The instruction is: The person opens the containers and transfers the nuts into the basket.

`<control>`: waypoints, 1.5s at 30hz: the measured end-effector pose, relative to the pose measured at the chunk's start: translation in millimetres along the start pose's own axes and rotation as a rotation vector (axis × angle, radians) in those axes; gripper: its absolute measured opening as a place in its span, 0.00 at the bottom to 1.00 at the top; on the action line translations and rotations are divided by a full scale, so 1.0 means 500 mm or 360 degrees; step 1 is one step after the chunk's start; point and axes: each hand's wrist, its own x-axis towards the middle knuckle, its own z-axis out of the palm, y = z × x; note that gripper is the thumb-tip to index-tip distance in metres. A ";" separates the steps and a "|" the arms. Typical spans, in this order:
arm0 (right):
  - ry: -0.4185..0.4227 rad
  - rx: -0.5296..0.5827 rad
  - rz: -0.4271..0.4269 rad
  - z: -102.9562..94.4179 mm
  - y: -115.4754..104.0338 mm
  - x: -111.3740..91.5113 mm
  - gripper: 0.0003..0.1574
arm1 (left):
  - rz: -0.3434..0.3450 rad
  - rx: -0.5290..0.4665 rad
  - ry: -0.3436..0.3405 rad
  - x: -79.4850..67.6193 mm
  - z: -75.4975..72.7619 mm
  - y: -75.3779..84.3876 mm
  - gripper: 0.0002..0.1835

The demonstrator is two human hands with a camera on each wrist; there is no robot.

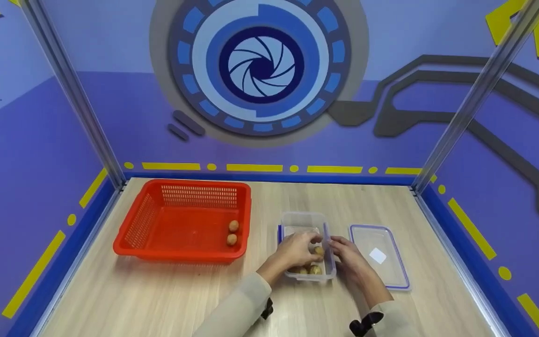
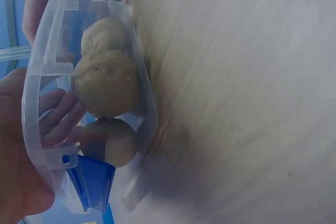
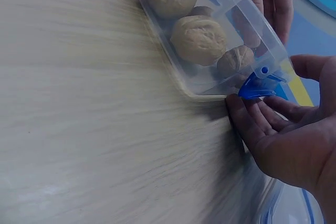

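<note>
A clear plastic food container (image 1: 304, 220) with blue side latches stands in front of me, several walnuts (image 3: 199, 40) lying inside. My left hand (image 1: 297, 249) reaches into it from the left, thumb and fingers around a walnut (image 1: 318, 251). Through the clear wall in the left wrist view, those fingers (image 2: 60, 114) show behind the walnuts. At the container's right wall, my right hand (image 1: 351, 259) holds the side, with its fingers by the blue latch (image 3: 260, 85) and the thumb near the rim in the right wrist view.
A red plastic basket (image 1: 180, 255) stands on the left with two walnuts (image 1: 233, 232) at its right side. The container's clear lid (image 1: 391, 267), edged in blue and bearing a white label, lies to the right. Purple-blue panels (image 1: 260, 154) wall in the wooden table (image 1: 157, 299).
</note>
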 end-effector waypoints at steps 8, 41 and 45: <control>0.0004 -0.0029 -0.0014 -0.010 0.004 -0.006 0.27 | -0.0051 0.0175 -0.0013 0.010 0.016 0.010 0.30; 0.0078 -0.0074 -0.0029 0.009 0.005 0.008 0.28 | 0.0032 0.0367 0.0073 0.013 0.018 -0.003 0.18; 0.0073 -0.0064 -0.0022 0.008 0.006 0.009 0.28 | 0.0033 0.0339 0.0094 0.012 0.018 -0.004 0.17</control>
